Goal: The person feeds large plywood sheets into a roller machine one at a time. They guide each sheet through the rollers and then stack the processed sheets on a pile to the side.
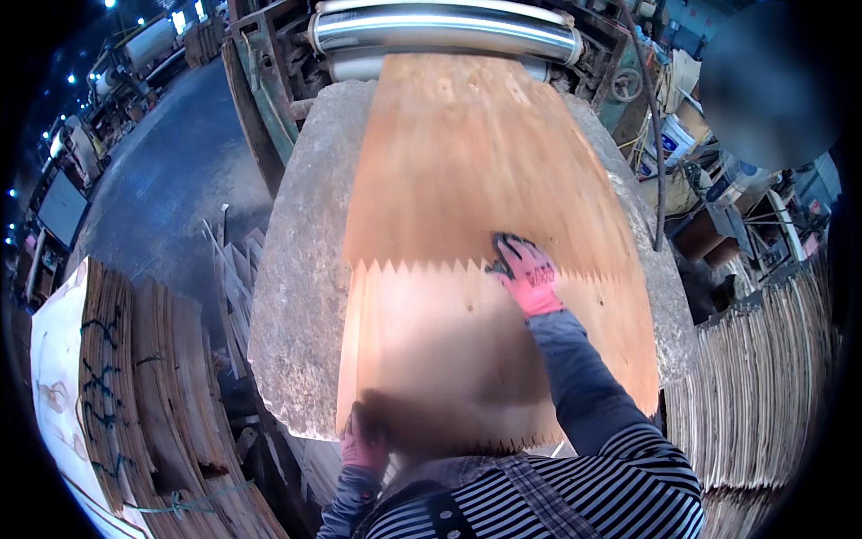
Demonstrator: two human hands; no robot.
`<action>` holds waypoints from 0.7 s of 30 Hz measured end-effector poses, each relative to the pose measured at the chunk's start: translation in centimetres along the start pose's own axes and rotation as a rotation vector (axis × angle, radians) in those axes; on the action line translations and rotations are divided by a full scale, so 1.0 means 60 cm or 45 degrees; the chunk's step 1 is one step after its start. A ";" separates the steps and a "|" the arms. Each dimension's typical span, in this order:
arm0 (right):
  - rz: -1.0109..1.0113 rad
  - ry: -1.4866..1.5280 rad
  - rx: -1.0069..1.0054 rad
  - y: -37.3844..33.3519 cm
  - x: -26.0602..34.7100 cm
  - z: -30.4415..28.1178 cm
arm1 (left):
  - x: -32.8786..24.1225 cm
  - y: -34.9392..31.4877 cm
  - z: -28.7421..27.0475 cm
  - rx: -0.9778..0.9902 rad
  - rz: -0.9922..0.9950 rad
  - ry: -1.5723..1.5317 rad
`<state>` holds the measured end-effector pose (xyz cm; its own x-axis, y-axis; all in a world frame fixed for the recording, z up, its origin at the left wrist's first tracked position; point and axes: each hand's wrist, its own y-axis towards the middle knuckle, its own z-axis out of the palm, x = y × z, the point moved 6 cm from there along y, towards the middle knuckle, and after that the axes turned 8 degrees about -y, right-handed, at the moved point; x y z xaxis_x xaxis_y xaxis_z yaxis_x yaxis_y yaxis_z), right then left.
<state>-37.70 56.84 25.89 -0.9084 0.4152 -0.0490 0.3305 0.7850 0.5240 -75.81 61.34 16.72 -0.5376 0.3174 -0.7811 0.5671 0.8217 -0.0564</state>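
Note:
Two thin wood veneer sheets meet at a toothed edge. The far veneer sheet is darker orange-brown and reaches to the rollers; the near veneer sheet is paler. Pressed flat across the toothed join is my right hand, in a pink glove with dark fingers, its fingers stretched out. At the near left corner of the pale sheet is my left hand, also in a pink glove. Its dark fingers are blurred over the corner, so their grip is unclear.
Shiny metal rollers span the far end of the rough grey table. Stacked veneer tied with green string stands at left, another veneer stack at right. A dark upright rod and a white bucket are at far right.

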 end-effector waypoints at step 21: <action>0.088 0.085 0.608 -0.379 0.151 -0.140 | -0.132 0.048 0.060 1.028 -0.065 -1.204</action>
<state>-55.62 38.89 20.67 -0.8893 0.4560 0.0349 0.4574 0.8861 0.0747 -67.65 59.47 20.52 -0.1002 -0.4471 -0.8889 0.9601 0.1909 -0.2042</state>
